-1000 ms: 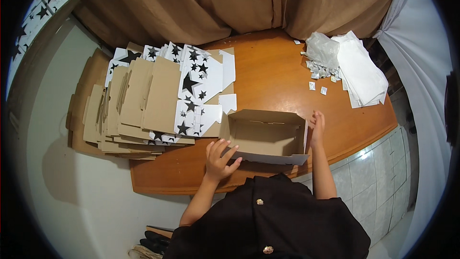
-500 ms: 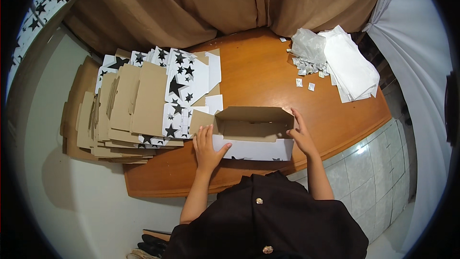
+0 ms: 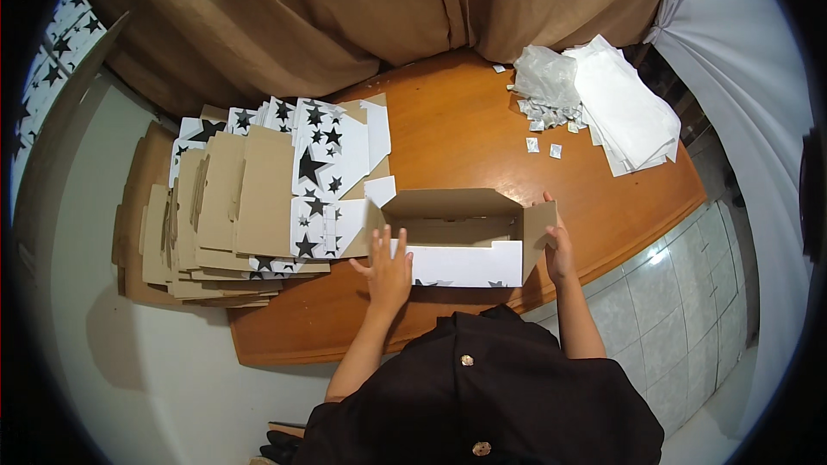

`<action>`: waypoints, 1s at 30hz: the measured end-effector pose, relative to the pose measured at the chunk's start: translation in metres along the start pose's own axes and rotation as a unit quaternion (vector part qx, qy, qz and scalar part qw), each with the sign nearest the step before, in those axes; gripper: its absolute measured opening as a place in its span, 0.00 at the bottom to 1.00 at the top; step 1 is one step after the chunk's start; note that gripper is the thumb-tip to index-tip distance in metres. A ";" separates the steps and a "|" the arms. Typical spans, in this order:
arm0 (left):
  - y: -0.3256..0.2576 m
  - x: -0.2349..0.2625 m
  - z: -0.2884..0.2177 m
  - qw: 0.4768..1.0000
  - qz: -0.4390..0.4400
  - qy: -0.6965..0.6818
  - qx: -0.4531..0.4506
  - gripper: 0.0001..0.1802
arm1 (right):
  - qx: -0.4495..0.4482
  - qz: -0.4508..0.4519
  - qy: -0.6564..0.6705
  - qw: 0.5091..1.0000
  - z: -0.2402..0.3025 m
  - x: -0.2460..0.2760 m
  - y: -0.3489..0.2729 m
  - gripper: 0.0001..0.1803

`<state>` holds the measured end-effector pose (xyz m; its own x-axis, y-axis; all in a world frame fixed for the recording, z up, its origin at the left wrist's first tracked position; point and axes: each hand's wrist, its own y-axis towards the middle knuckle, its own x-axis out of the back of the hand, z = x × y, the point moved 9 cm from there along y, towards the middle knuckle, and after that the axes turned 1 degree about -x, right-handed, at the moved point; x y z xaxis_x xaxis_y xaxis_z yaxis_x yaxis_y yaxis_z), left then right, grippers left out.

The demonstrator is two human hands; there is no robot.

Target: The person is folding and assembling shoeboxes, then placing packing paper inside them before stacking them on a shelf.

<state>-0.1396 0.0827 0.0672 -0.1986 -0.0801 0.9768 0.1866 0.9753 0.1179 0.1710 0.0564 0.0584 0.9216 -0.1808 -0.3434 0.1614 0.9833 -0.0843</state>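
Observation:
A cardboard box (image 3: 469, 263), white with black stars outside and brown inside, stands open-topped near the table's front edge. Its back panel rises upright, and its right side flap (image 3: 539, 237) stands outward. My left hand (image 3: 392, 274) is open with fingers spread, against the box's left front corner by its left flap. Behind the right flap's outer edge is my right hand (image 3: 560, 250), touching it with fingers stretched and partly hidden. Left of the box lie stacked flat cartons (image 3: 267, 181), some brown side up, others showing black stars on white.
At the far right of the wooden table (image 3: 448, 138) lie white paper sheets (image 3: 624, 112), a clear plastic bag (image 3: 547, 77) and several small white packets (image 3: 556, 151). Brown curtains (image 3: 362, 9) hang behind, and a tiled floor (image 3: 655, 301) shows at right.
The right side flap has swung outward, with my right hand moving right along it. My left hand has shifted slightly right, its fingers spreading. The view has tilted slightly.

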 end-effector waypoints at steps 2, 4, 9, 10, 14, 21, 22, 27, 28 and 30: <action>-0.002 -0.002 -0.009 1.000 0.008 -0.021 -0.016 0.28 | 0.047 0.050 -0.049 0.996 0.001 -0.012 -0.001 0.33; -0.002 0.000 -0.007 0.999 -0.023 -0.022 -0.002 0.29 | 0.065 0.090 -0.126 0.986 -0.004 -0.027 -0.001 0.36; -0.006 0.002 0.001 0.996 -0.091 -0.023 0.010 0.33 | 0.131 0.054 -0.434 0.890 -0.008 -0.044 -0.001 0.25; -0.009 0.008 0.001 0.991 -0.128 -0.022 0.010 0.34 | 0.164 0.047 -0.506 0.845 -0.007 -0.049 -0.003 0.28; -0.023 0.025 0.005 0.945 -0.299 -0.122 -0.057 0.42 | 0.147 -0.089 -0.460 0.871 -0.006 -0.041 -0.008 0.39; -0.031 0.030 0.009 0.910 -0.319 -0.197 -0.176 0.47 | 0.127 -0.069 -0.622 0.770 -0.007 -0.055 -0.007 0.39; -0.033 0.032 0.012 0.903 -0.329 -0.220 -0.169 0.47 | 0.120 -0.060 -0.625 0.769 -0.009 -0.055 -0.007 0.38; -0.038 0.033 0.034 0.905 -0.297 -0.278 -0.122 0.44 | 0.085 -0.049 -0.613 0.784 -0.003 -0.057 -0.006 0.34; -0.033 0.023 0.039 0.912 -0.237 -0.319 -0.101 0.41 | 0.071 -0.051 -0.610 0.787 -0.004 -0.056 -0.006 0.32; -0.023 0.019 0.032 0.931 -0.124 -0.335 -0.080 0.28 | 0.057 -0.054 -0.610 0.789 -0.005 -0.052 -0.005 0.32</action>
<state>-0.1787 0.0657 0.0774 -0.8001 -0.1002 0.5914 0.1848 0.8968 0.4019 0.1202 0.0609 0.0717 0.5434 -0.1764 0.8207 0.2290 0.9718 0.0572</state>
